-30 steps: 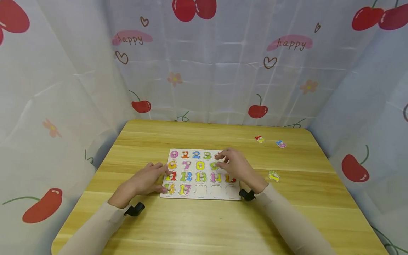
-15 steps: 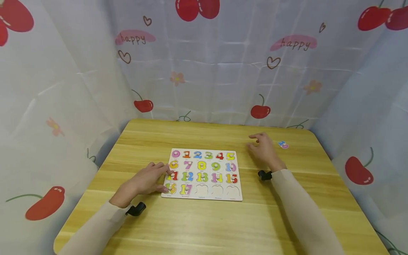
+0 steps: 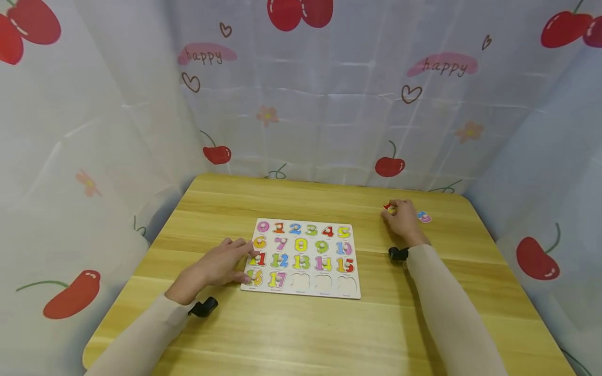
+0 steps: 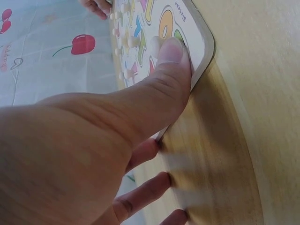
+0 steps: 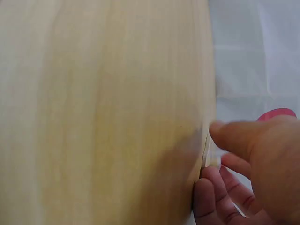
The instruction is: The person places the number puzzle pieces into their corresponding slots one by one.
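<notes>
A white number puzzle board [image 3: 287, 289] lies on the table, with knobbed number pieces in most of its slots. My left hand [image 3: 221, 263] rests at its left edge. In the left wrist view its thumb [image 4: 171, 54] lies on the board by the sixteen, with the other fingers spread past the edge. At the back right, my right hand [image 3: 403, 222] is around a red and yellow number piece [image 3: 388, 207] on the table. In the right wrist view, the thumb [image 5: 225, 133] stands apart from the piece's knob [image 5: 214, 161], and the fingertips are close beside it.
A blue and pink number piece [image 3: 424, 216] lies just right of my right hand. Three bare slots [image 3: 323, 282] are in the board's front row at the right. A cherry-print curtain [image 3: 320, 130] hangs behind the wooden table [image 3: 282, 334].
My right hand has moved from the board's upper right to the red and yellow piece. My right arm now covers where a green and yellow piece lay. My left hand stays at the board.
</notes>
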`<action>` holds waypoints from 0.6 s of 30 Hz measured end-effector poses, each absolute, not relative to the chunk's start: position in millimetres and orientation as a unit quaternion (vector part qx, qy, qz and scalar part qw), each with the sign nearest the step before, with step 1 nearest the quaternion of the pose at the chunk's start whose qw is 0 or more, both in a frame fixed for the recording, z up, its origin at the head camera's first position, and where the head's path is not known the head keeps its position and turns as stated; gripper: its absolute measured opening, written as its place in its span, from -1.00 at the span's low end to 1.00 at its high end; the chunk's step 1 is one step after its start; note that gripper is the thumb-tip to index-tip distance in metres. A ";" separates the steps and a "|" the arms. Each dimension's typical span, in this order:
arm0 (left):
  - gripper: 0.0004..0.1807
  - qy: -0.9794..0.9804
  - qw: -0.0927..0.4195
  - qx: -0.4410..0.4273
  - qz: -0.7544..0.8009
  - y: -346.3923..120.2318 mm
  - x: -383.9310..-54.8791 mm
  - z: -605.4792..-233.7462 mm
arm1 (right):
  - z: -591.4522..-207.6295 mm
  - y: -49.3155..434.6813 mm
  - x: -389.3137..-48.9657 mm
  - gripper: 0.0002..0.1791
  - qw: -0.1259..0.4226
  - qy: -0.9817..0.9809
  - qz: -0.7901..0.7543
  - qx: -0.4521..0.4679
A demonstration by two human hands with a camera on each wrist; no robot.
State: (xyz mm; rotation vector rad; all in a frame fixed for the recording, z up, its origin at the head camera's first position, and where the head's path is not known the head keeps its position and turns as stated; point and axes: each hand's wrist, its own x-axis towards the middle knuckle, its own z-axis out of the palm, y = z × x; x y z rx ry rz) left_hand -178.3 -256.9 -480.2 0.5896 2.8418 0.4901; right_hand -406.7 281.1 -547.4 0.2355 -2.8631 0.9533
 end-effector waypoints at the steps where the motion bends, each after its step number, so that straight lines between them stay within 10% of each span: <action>1: -0.43 0.961 0.098 0.200 0.166 -256.7 -178.6 -480.2 | -546.8 281.6 -406.2 -0.40 0.059 -0.944 0.316 0.075; 18: -0.43 0.962 0.096 0.198 0.163 -254.9 -176.7 -480.8 | -511.3 262.4 -362.8 -0.76 0.047 -0.946 0.319 0.026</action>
